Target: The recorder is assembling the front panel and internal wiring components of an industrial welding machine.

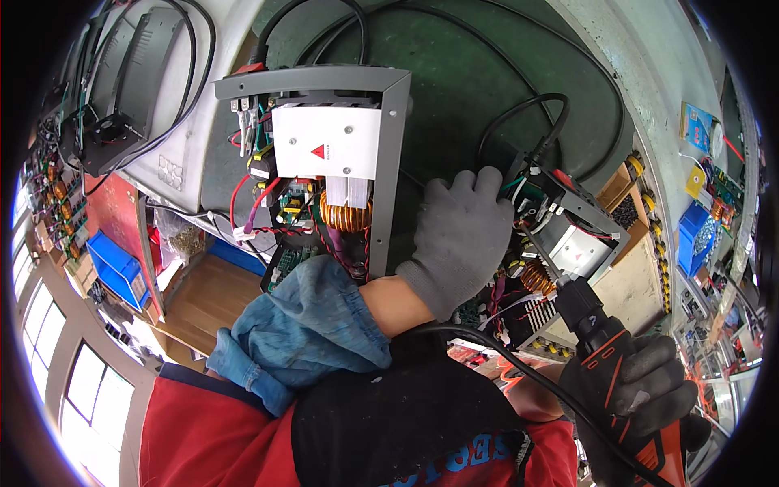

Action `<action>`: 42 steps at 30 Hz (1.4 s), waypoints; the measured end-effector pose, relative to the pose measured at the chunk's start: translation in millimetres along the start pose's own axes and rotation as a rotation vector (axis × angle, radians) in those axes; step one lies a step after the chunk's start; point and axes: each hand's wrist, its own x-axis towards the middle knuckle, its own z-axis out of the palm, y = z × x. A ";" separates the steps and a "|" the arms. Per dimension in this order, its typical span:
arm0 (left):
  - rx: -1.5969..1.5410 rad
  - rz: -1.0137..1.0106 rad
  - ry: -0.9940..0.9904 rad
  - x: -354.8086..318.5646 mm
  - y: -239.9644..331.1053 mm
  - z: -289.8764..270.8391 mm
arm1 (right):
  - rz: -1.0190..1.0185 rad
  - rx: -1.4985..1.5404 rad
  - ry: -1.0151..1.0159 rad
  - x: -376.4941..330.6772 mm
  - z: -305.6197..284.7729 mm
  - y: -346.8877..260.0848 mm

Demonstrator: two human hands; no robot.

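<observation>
My left hand, in a grey knit glove, rests flat on the edge of an opened electronic unit on the green bench, fingers spread and holding nothing. My right hand, in a dark glove, grips a black and orange electric screwdriver. Its bit points up and left into the small unit, near a copper coil and a silver block. A second, larger opened unit with a grey metal frame, white cover, copper coil and red and black wires stands to the left of my left hand.
Black cables loop across the green bench top. Blue bins and shelves with parts stand at the left. A wooden tray with small yellow parts and more parts bins sit at the right. A dark casing lies at the upper left.
</observation>
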 end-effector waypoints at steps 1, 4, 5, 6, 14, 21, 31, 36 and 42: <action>0.007 0.021 0.017 0.2 0.5 1.6 | -0.004 0.009 0.000 2.3 -2.3 -1.0; 0.021 0.034 0.089 -0.4 2.5 5.4 | -0.016 0.005 -0.012 7.6 -6.2 -2.7; 0.024 0.034 0.144 -0.4 2.8 6.3 | -0.012 -0.005 -0.031 8.5 -5.5 -6.0; 0.024 0.034 0.144 -0.5 2.9 7.1 | -0.017 -0.021 -0.040 9.8 -5.3 -5.1; 0.063 -0.028 0.148 3.0 4.6 9.7 | 0.005 -0.219 -0.139 9.0 12.8 0.6; 0.023 -0.027 0.211 5.1 4.3 9.3 | -0.111 -0.170 0.025 12.6 28.3 18.5; 0.008 -0.024 0.175 4.4 3.7 9.3 | 0.259 -0.246 -0.094 14.8 11.5 -0.1; 0.015 -0.036 0.135 3.7 4.4 9.1 | 0.272 -0.434 -0.250 13.8 12.9 -5.5; 0.008 0.006 0.182 4.5 2.3 7.4 | 0.270 -0.512 -0.338 12.4 19.7 -0.5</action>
